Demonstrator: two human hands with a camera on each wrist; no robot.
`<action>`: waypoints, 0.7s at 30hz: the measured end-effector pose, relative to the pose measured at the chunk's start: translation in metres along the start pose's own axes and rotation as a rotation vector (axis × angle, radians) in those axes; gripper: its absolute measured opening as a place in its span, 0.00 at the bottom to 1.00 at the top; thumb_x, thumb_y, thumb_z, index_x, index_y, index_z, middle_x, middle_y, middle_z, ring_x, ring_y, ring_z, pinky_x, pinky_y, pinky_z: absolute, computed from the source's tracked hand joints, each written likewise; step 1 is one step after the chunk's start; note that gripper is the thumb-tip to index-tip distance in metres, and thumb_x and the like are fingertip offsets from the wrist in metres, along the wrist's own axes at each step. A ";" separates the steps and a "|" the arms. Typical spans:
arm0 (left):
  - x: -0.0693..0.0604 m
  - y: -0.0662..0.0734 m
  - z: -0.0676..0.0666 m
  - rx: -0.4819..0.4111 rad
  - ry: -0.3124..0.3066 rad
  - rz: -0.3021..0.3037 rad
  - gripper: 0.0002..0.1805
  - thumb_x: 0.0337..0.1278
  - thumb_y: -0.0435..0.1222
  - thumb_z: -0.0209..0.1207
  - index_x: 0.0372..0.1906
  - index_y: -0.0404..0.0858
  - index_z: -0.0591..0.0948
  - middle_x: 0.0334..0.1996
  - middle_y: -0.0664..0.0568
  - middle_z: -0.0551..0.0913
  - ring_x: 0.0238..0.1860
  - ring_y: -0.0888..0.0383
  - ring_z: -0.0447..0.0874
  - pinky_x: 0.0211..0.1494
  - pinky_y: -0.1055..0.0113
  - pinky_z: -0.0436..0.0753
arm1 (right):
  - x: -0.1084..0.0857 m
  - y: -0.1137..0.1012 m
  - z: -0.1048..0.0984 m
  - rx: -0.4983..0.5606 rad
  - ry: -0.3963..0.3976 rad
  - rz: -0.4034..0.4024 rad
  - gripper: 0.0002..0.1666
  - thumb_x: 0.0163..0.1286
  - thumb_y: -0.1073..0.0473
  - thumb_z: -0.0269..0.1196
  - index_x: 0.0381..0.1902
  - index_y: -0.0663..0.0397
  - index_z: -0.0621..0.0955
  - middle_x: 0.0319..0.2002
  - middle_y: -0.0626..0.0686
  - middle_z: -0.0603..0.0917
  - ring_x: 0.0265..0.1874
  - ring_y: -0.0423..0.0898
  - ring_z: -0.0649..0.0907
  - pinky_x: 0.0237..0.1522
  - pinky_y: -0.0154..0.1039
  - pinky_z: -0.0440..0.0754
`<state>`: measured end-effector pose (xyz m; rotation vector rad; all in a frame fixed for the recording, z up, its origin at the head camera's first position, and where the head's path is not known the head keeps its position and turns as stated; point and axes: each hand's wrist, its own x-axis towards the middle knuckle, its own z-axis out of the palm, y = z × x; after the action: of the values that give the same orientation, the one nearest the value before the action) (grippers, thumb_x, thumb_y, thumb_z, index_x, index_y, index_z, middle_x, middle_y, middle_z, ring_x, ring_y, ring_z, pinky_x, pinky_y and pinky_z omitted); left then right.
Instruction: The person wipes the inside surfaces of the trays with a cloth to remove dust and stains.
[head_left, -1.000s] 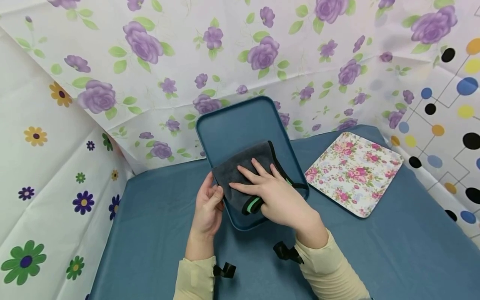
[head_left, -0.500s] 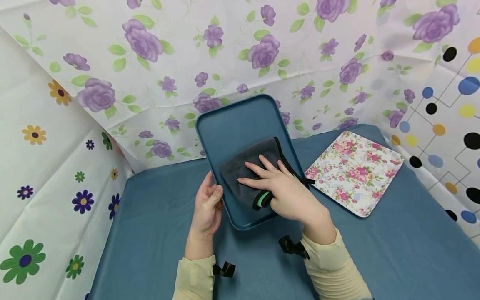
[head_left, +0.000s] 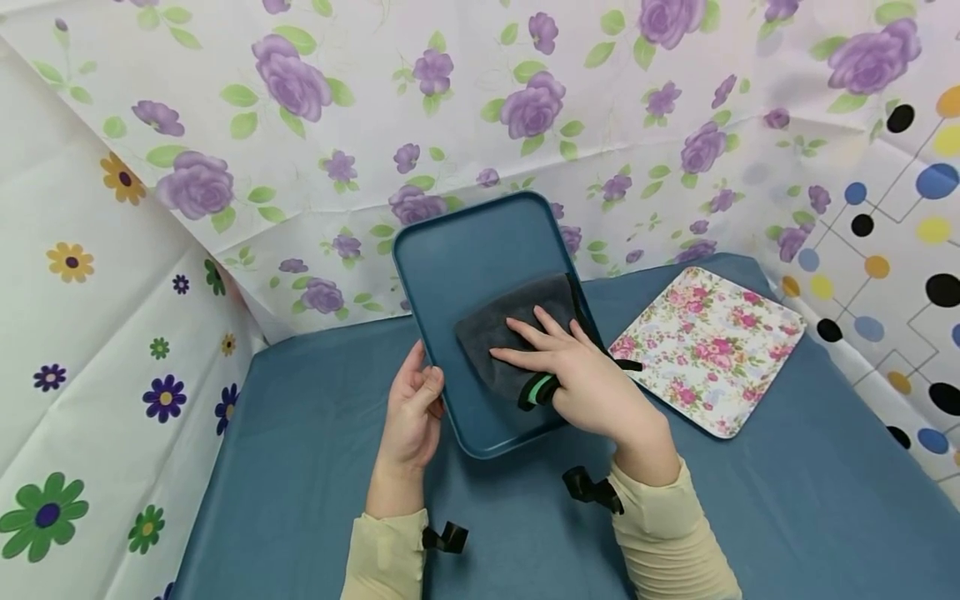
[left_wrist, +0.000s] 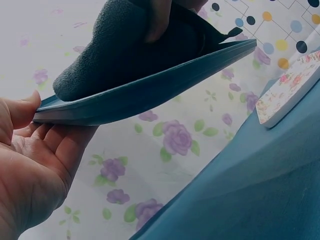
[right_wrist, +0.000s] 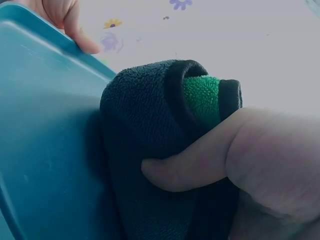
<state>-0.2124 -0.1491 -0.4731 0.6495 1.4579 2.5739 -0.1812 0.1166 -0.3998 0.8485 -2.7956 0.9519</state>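
Observation:
A blue rectangular tray (head_left: 480, 250) is held up at a tilt, its inner face toward me. My left hand (head_left: 411, 412) grips its left rim, thumb on the edge in front and fingers beneath, as the left wrist view (left_wrist: 40, 165) bears out. Against the tray's lower right part lies a folded dark grey cloth (head_left: 495, 333) with black edging and a green inner side (right_wrist: 202, 100). My right hand (head_left: 581, 379) presses flat on this cloth with its fingers spread and fairly straight. In the right wrist view the thumb (right_wrist: 185, 170) lies along the fold.
A square board with a pink floral print (head_left: 712, 350) lies on the blue-covered table (head_left: 315, 433), right of the tray. Flower-patterned sheeting (head_left: 465, 100) hangs behind and at the left, and dotted sheeting (head_left: 900, 275) at the right. Black camera mounts (head_left: 592, 490) sit at both wrists.
My right hand has slid the cloth to the right across the tray, from near the left rim to the right rim. The left hand and the tray have barely moved.

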 end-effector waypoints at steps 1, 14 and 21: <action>0.000 0.000 0.000 0.000 0.002 -0.003 0.33 0.87 0.31 0.47 0.86 0.32 0.51 0.29 0.56 0.85 0.32 0.61 0.86 0.45 0.66 0.89 | 0.000 0.000 0.000 0.006 0.000 0.007 0.61 0.57 0.89 0.52 0.78 0.27 0.74 0.84 0.43 0.59 0.86 0.50 0.48 0.80 0.71 0.42; 0.004 0.010 0.004 0.028 -0.006 0.030 0.33 0.87 0.31 0.47 0.86 0.33 0.52 0.31 0.56 0.87 0.31 0.61 0.86 0.44 0.65 0.89 | -0.001 -0.005 -0.004 -0.010 -0.008 0.023 0.63 0.58 0.89 0.50 0.82 0.28 0.69 0.86 0.43 0.54 0.86 0.51 0.46 0.81 0.68 0.44; 0.004 0.016 0.004 0.056 -0.002 0.064 0.33 0.86 0.31 0.49 0.86 0.32 0.54 0.33 0.55 0.87 0.32 0.61 0.87 0.44 0.65 0.89 | -0.004 -0.006 -0.005 -0.035 0.012 0.000 0.64 0.57 0.90 0.48 0.82 0.29 0.69 0.86 0.44 0.54 0.86 0.51 0.45 0.81 0.68 0.44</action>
<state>-0.2124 -0.1534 -0.4569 0.7169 1.5377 2.5878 -0.1749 0.1177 -0.3932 0.8350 -2.7934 0.9025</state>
